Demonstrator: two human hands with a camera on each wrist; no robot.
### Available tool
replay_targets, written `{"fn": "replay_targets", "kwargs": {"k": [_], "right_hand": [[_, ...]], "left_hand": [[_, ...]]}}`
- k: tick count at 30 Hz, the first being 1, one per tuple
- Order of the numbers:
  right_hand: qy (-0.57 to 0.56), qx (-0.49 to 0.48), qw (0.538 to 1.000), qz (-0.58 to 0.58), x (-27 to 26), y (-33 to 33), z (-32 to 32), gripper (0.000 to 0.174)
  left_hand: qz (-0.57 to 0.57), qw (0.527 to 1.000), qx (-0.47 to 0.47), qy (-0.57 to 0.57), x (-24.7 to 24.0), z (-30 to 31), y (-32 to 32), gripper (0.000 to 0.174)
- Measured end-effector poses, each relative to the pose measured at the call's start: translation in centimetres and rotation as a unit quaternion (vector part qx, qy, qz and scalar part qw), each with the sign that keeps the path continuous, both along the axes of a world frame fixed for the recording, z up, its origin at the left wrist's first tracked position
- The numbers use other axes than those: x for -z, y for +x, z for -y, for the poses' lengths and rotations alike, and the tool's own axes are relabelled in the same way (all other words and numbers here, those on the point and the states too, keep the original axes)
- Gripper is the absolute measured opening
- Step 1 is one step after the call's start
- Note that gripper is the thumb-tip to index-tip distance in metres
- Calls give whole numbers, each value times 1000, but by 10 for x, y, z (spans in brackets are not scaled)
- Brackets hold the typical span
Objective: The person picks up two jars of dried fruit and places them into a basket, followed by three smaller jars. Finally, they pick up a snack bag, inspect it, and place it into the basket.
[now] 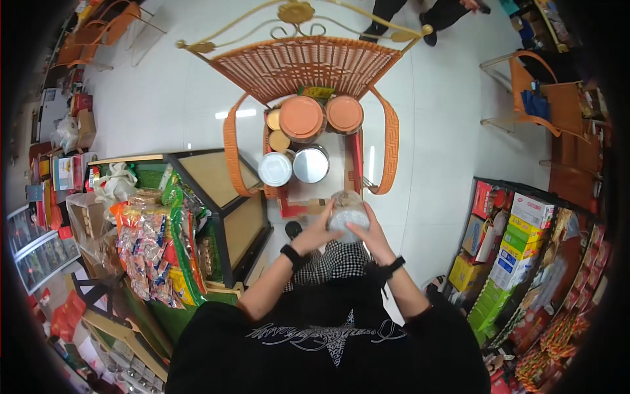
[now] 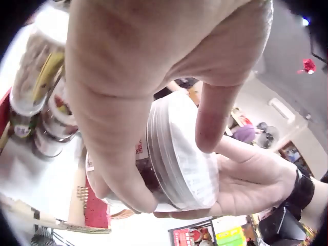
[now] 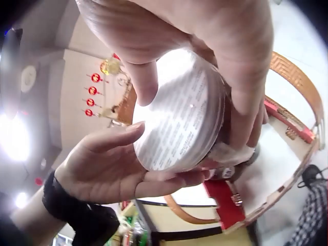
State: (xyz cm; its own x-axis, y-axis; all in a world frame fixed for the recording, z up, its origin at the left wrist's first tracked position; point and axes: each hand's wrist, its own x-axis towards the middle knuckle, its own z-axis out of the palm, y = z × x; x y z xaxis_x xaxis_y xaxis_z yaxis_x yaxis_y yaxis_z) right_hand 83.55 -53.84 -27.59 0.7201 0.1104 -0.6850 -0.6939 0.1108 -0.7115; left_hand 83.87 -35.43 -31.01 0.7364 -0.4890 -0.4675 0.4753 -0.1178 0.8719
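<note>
A clear round jar with a wide white lid (image 1: 349, 222) is held in front of the body. My left hand (image 1: 317, 232) grips one side of it, and my right hand (image 1: 373, 235) the other. Rows of small print cover the lid (image 3: 177, 120) in the right wrist view. Thumbs lie over the lid's face, while fingers curl round the jar's side. Dark contents show through the wall (image 2: 149, 177) in the left wrist view. Just beyond the hands is a shallow red-edged box (image 1: 358, 161) on a wicker chair (image 1: 305, 62), holding several lidded jars.
Two jars have orange lids (image 1: 302, 118), one a white lid (image 1: 275, 169), one a silvery lid (image 1: 310, 164). At left, a black-framed stand (image 1: 230, 209) bears bagged snacks (image 1: 147, 243). Stacked cartons (image 1: 515, 256) line the right. Another person's legs (image 1: 387, 14) show behind the chair.
</note>
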Motion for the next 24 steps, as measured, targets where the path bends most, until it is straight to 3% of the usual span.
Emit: {"fn": "replay_targets", "kwargs": {"k": [2, 4, 6, 7, 8, 9, 10, 12, 13, 14, 15, 16, 17, 18, 19, 20, 22, 23, 24], "right_hand": [[-66, -101, 993, 15, 39, 27, 5, 78], [-85, -144, 985, 35, 99, 42, 7, 80], [-101, -188, 975, 60, 121, 60, 5, 83], [-159, -212, 964, 23, 110, 78, -2, 80], [-215, -236, 947, -14, 107, 88, -7, 78], [-262, -233, 935, 51, 117, 87, -8, 76], [-261, -240, 934, 44, 113, 96, -9, 76], [-280, -286, 916, -32, 104, 108, -10, 75], [-293, -262, 920, 18, 109, 103, -11, 72], [-292, -267, 918, 15, 114, 103, -11, 72], [-297, -249, 920, 54, 118, 103, -11, 69], [-301, -230, 921, 94, 124, 103, -10, 66], [-324, -269, 893, 156, 141, 95, -2, 57], [-325, -272, 892, 157, 139, 96, -3, 57], [-261, -240, 928, 112, 130, 96, -8, 54], [-195, -206, 957, 65, 123, 96, -12, 51], [-214, -249, 944, 33, 118, 94, -15, 46], [-207, -261, 943, 9, 119, 91, -15, 43], [-199, -271, 942, -15, 120, 87, -13, 40]], "left_hand": [[-65, 997, -27, -3, 30, 5, 19, 91], [-233, 969, -79, 7, 41, 10, 46, 91], [-163, 975, -149, 2, 91, 20, 38, 92], [-121, 984, -119, 53, 113, 20, 38, 91], [-132, 982, -124, 52, 122, 24, 40, 91], [-185, 969, -164, 28, 129, 28, 42, 89], [-235, 951, -202, 4, 137, 32, 43, 88], [-259, 944, -198, 43, 157, 39, 39, 81], [-137, 979, -80, 129, 170, 39, 35, 76], [-9, 977, 41, 210, 180, 40, 30, 71], [-80, 990, -64, 95, 174, 47, 35, 56], [-82, 990, -67, 94, 167, 56, 42, 56], [-208, 933, -285, -74, 159, 68, 51, 51], [-313, 788, -475, -236, 157, 78, 58, 46], [-401, 647, -584, -283, 162, 87, 62, 35], [-402, 644, -584, -285, 166, 89, 63, 35], [-457, 645, -570, -224, 175, 90, 64, 26], [-485, 678, -489, -257, 199, 82, 53, 20], [-485, 677, -490, -259, 199, 84, 55, 20]]}}
